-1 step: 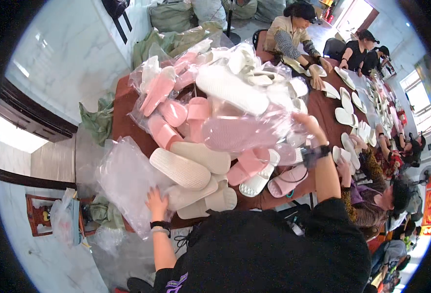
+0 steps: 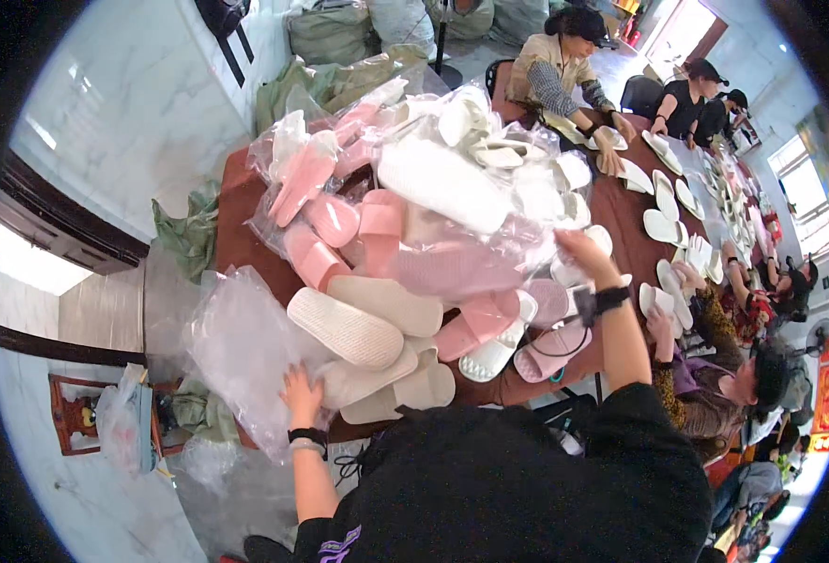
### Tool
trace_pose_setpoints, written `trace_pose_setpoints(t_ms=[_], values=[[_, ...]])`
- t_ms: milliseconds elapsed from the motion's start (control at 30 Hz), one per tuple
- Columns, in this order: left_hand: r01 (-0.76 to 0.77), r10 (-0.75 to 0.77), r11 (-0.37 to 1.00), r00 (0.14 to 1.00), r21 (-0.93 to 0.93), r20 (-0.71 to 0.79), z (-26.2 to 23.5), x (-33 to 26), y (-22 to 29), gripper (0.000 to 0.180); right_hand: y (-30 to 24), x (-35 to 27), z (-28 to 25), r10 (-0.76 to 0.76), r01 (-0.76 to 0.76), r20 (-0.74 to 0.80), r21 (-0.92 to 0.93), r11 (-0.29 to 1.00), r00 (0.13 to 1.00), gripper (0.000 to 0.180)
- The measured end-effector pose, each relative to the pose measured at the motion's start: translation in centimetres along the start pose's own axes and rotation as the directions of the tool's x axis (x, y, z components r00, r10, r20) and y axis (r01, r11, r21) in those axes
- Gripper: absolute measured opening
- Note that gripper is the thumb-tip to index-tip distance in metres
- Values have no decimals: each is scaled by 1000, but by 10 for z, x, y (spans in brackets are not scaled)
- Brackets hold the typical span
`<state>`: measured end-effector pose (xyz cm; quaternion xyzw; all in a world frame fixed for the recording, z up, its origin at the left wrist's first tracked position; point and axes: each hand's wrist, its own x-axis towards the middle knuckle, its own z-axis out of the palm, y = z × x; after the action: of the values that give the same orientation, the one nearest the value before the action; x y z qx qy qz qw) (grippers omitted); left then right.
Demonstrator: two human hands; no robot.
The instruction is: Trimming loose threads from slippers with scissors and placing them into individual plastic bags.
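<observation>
Two hands apart, left hand (image 2: 302, 392) on clear bag (image 2: 236, 347), beside cream slippers (image 2: 377, 328)

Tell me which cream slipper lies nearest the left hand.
The cream slipper at the pile's near edge, touching the left hand; the ribbed one lies farther up.

Counted: two own hands, left hand (image 2: 302, 394) and right hand (image 2: 578, 251). One brown table (image 2: 236, 211). At least four other people seated along the right side. Slippers in one heap (image 2: 414, 244), pink, cream and white; too many overlapping for an exact count.
</observation>
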<state>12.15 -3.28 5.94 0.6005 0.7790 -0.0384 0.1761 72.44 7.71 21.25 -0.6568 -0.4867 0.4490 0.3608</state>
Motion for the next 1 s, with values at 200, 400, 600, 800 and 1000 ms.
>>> trace_pose_setpoints(t_ms=[200, 400, 600, 800, 1000], values=[[-248, 181, 964, 877, -97, -445, -27, 6, 2, 66, -60, -43, 100, -713, 322, -204, -786, 528, 671, 49], [-613, 488, 784, 705, -96, -515, -99, 23, 127, 69, -9, -48, 207, -571, 638, 425, -731, 241, 702, 52], [-744, 547, 612, 643, -268, -536, -99, 24, 163, 73, -28, -12, 160, -661, 617, 359, -760, 203, 659, 43], [-816, 621, 438, 577, -377, -530, -140, 38, 217, 79, -142, -9, 63, -589, 587, 10, -106, 803, 808, 14], [-685, 603, 285, 672, -670, -431, -219, 41, 278, 52, -202, -13, 42, -536, 591, -258, 455, 666, 804, 18]])
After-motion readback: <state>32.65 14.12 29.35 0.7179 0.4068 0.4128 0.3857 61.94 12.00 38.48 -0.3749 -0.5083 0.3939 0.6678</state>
